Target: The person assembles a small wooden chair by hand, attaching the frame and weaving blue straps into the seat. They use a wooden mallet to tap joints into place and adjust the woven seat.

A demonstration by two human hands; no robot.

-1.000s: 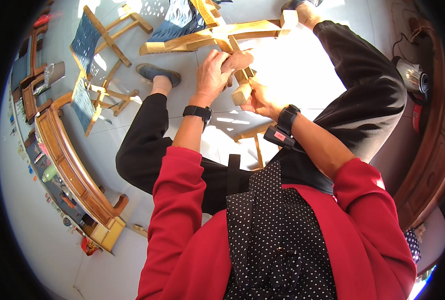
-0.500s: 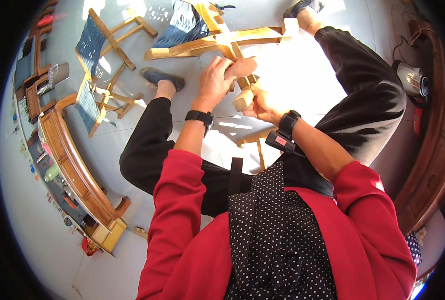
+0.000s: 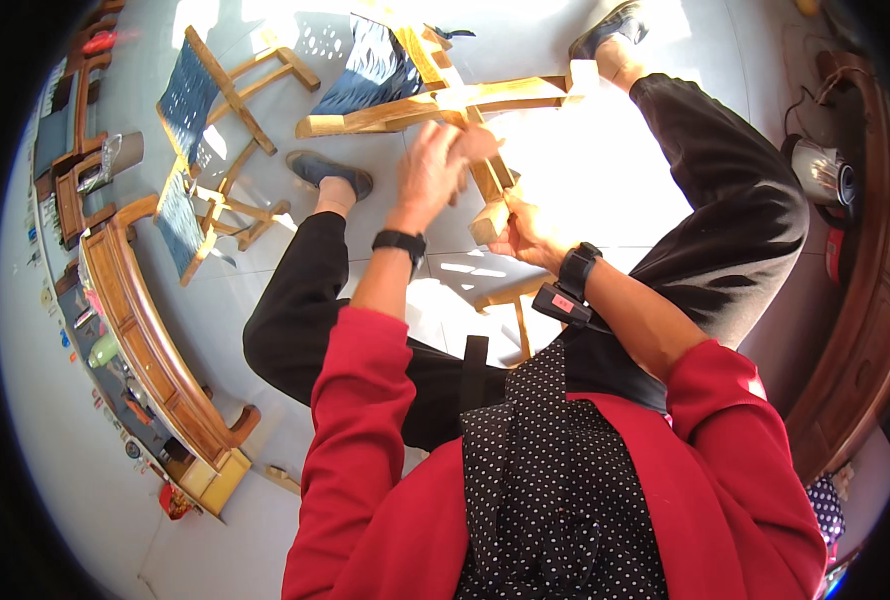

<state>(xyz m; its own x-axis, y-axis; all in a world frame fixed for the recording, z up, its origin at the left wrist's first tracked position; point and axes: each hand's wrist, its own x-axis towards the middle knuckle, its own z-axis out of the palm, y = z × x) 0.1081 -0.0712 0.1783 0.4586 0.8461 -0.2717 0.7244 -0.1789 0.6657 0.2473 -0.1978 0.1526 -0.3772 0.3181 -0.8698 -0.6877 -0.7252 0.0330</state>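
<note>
A wooden folding stool frame [image 3: 395, 112] with blue fabric [image 3: 373, 72] lies on its side in front of me. My right hand [image 3: 533, 232] is closed round the near end of one of its wooden legs [image 3: 489, 222]. My left hand [image 3: 431, 175], smeared by motion, is at the same leg, left of my right hand. Its fingers are bent about a small flat brown piece [image 3: 480, 143], whose kind I cannot make out. Strong glare hides part of the wood beside my hands.
Two more folding stools with blue fabric [image 3: 187, 100] stand or lie at the left. My legs and shoes [image 3: 327, 172] flank the work. A wooden cabinet [image 3: 155, 330] is on the left, another [image 3: 855, 330] on the right, near a metal pot [image 3: 820, 172].
My left hand has shifted and turned slightly at the leg and is now more blurred. My right hand keeps its hold. The whole view has shifted a little.
</note>
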